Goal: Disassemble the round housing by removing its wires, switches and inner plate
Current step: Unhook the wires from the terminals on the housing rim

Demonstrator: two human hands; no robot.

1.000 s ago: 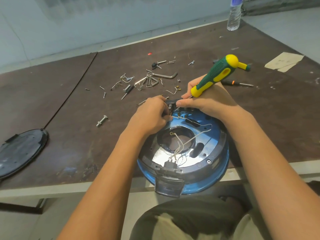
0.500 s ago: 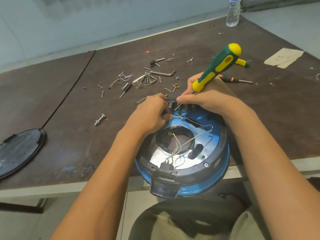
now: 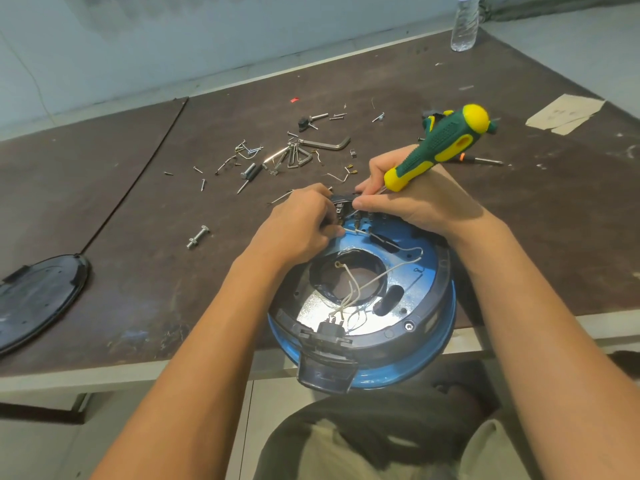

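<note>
A black round cover (image 3: 38, 299) lies at the 9 o'clock edge of the counter (image 3: 138, 209). A loose bolt (image 3: 198, 236) and scattered screws and hex keys (image 3: 298, 152) lie toward 12 o'clock. The person's left hand (image 3: 301, 226), fingers curled, pinches a white wire (image 3: 349, 231) at the 11 o'clock rim of the round housing (image 3: 436, 323), which overhangs the counter's 6 o'clock edge. Its shiny inner plate (image 3: 311, 306) shows, and more wires (image 3: 360, 284) run to a black connector (image 3: 330, 329) at 7 o'clock. The right hand (image 3: 422, 202) grips a green-and-yellow screwdriver (image 3: 440, 147), handle pointing toward 1 o'clock. A paper scrap (image 3: 564, 114) lies at 2 o'clock and a clear bottle (image 3: 465, 22) stands at 1 o'clock.
</note>
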